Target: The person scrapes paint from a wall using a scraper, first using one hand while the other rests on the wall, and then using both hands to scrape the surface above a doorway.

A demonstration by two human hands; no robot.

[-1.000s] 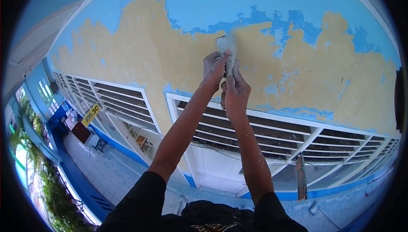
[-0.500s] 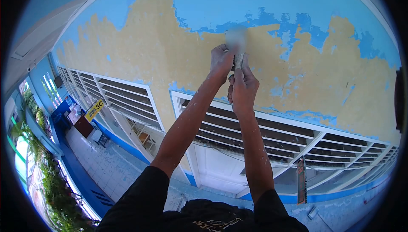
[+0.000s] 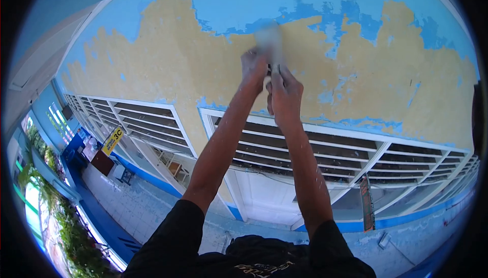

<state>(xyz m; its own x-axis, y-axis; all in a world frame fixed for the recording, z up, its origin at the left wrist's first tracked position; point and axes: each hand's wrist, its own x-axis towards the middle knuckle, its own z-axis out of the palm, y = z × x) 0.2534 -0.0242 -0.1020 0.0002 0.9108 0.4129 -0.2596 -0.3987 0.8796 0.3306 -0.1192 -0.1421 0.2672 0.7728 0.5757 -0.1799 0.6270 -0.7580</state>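
Both arms reach up to a wall (image 3: 168, 49) where light blue paint gives way to a bare tan area. A scraper (image 3: 268, 39), its blade blurred by motion, lies against the wall near the ragged paint edge. My left hand (image 3: 254, 68) is closed on it close to the blade, with the fingers partly blurred. Lower down, my right hand (image 3: 286, 97) is wrapped around the handle, one finger stretched along it. Pale dust coats my hands. The grip hides much of the handle.
Below the hands runs a louvred window (image 3: 300, 151) with white frames. A yellow sign (image 3: 113, 140) marked 3C and a dark hanging sign (image 3: 366, 204) stick out from the wall. Plants (image 3: 76, 237) line the left side. A tiled walkway (image 3: 122, 201) lies below.
The view has shifted, so the wall's paint edge sits further left and higher. My hands and the scraper also appear slightly left and higher, both hands still gripping it.
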